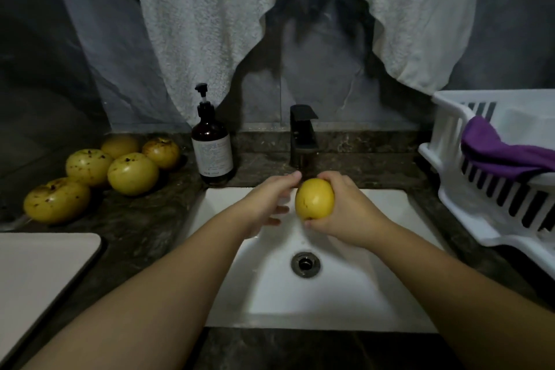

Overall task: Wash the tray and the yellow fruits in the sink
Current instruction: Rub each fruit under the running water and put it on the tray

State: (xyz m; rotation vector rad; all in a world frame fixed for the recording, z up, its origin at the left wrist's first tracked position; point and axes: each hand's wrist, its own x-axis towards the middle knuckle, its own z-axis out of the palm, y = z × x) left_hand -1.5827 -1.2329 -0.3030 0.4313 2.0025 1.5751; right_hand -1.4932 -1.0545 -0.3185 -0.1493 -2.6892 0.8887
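Observation:
Over the white sink (pixel 375 288), my right hand (pixel 348 213) grips a clean-looking yellow fruit (pixel 314 199) just below the black faucet (pixel 303 135). My left hand (pixel 270 198) is beside the fruit on its left, fingers spread and holding nothing, fingertips near the fruit's top. Several speckled yellow fruits (pixel 132 173) lie on the dark counter at the left. A pale flat tray (pixel 39 273) rests on the counter at the lower left, partly cut off by the frame edge.
A brown pump soap bottle (pixel 212 150) stands left of the faucet. A white dish rack (pixel 468 177) with a purple cloth (pixel 498 153) sits at the right. White towels (pixel 210 24) hang on the wall behind. The drain (pixel 305 263) is in the basin's middle.

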